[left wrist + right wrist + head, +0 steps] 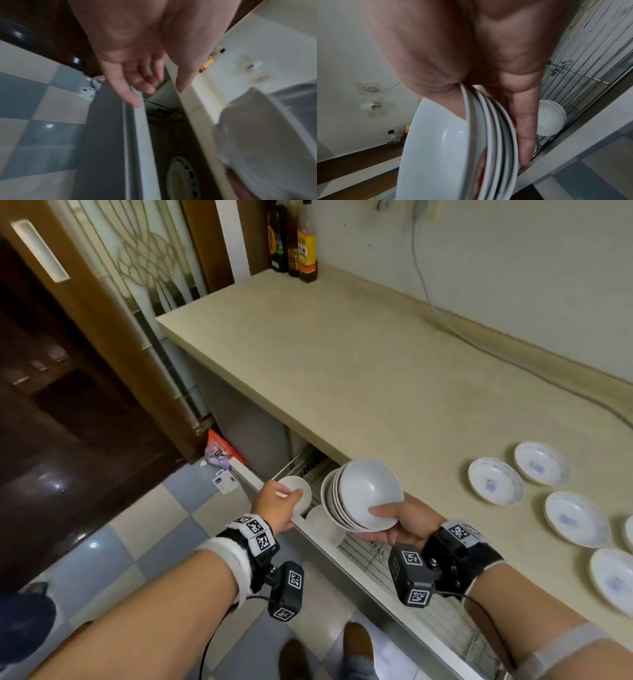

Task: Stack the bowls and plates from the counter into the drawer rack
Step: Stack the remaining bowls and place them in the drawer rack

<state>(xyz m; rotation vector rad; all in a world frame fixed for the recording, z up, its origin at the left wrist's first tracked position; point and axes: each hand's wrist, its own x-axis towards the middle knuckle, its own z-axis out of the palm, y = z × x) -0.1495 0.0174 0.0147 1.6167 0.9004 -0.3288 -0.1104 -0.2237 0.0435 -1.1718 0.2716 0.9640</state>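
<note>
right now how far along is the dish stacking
Roughly midway. Done: two white bowls already sit in the drawer rack. In hand: the right hand grips a stack of bowls tilted over the rack; the left hand looks empty and open by the drawer's edge in the left wrist view. Left: at least five plates lie on the counter.

The floor (144, 529) has grey and white squares. A brown door (102, 337) stands left. The wall (513, 268) is white, with a socket (373, 100).
</note>
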